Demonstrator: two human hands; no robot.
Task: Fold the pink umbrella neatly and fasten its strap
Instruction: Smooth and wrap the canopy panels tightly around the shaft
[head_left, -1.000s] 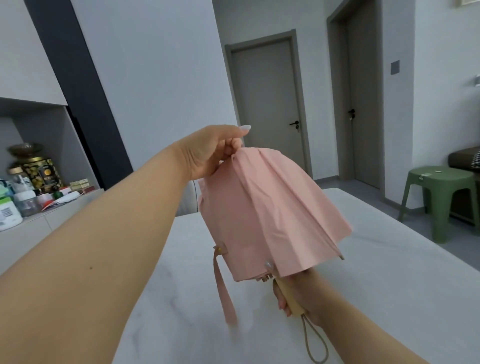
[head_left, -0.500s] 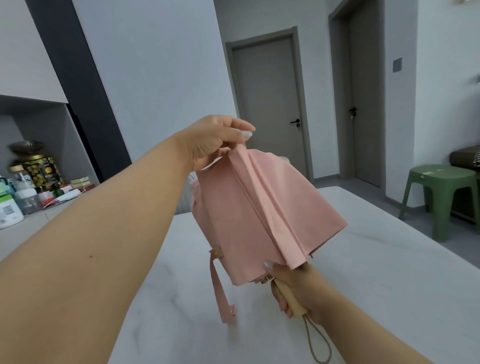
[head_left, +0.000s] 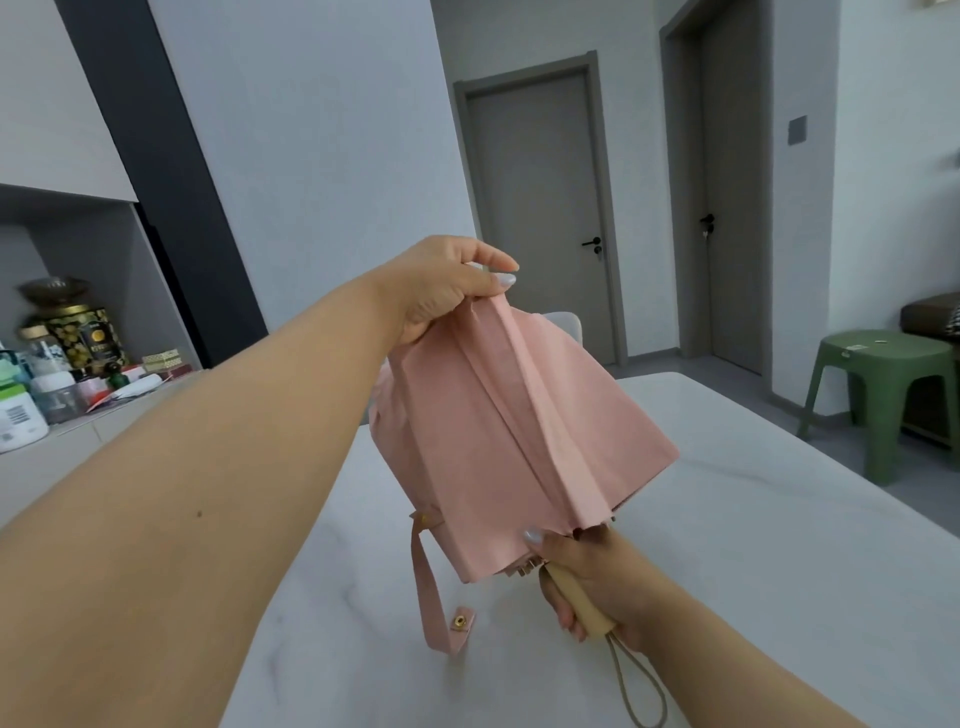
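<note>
The pink umbrella (head_left: 498, 441) is collapsed, its canopy loose in broad pleats, held tilted above the white marble table (head_left: 753, 545). My left hand (head_left: 452, 286) pinches the fabric at the canopy's top end. My right hand (head_left: 587, 582) grips the pale wooden handle (head_left: 576, 605) at the lower end, thumb against the canopy's edge. The pink strap (head_left: 431, 603) hangs unfastened from the canopy's lower left, its end with a gold snap (head_left: 460, 620) folded up near the tabletop. A beige cord loop (head_left: 639, 691) dangles from the handle.
A counter with jars, bottles and boxes (head_left: 57, 374) runs along the left. A green plastic stool (head_left: 883, 395) stands at the right beside a dark seat. Two grey doors (head_left: 545, 218) are shut at the back. A pale chair back (head_left: 566, 322) shows behind the umbrella.
My left hand has twisted the canopy top, and the pleats have shifted round. The strap has swung lower, its snap end now near the table. The right hand keeps its hold on the handle.
</note>
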